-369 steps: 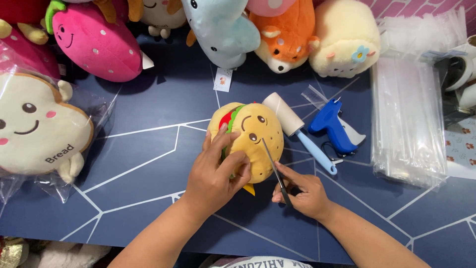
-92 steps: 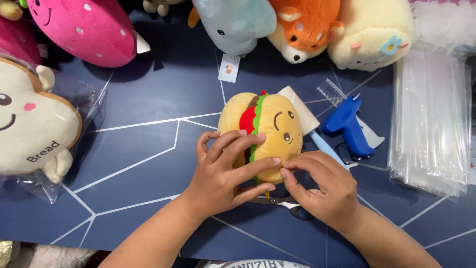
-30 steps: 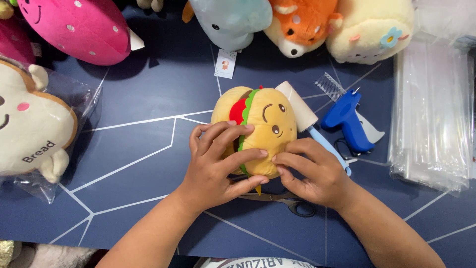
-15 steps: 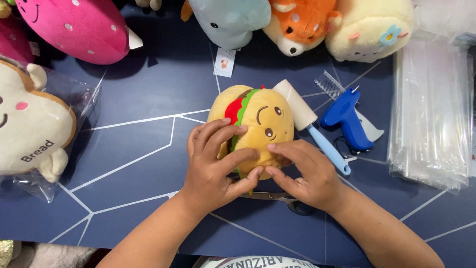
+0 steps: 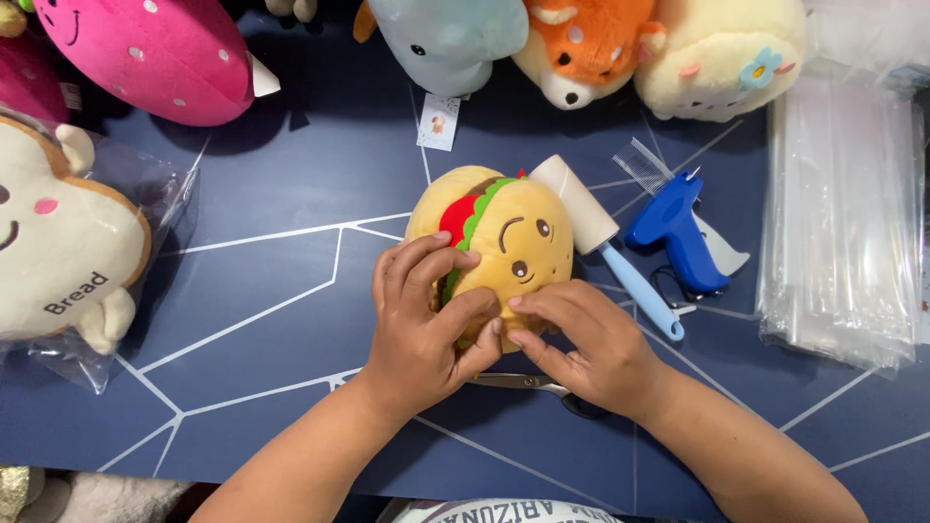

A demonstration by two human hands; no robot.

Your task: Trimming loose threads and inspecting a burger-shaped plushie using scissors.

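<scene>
Burger plush [image 5: 504,237] at tabletop [image 5: 271,291] centre, both hands pinching its lower edge: left hand [image 5: 426,324] fingers curled over the front, right hand [image 5: 581,344] fingers closed at 5 o'clock. Scissors [image 5: 542,387] set down at 6 o'clock, tag gun [image 5: 678,232] untouched at 3 o'clock; probably still mid-job on that edge

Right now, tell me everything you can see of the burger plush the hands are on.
The burger plush looks soft and fuzzy: tan-yellow bun halves with red and green layers between, and a stitched face with dark eyes. It lies on the dark blue table, face up. The left hand covers its lower left; the right hand pinches its lower edge. A lint roller touches its right side.
</scene>
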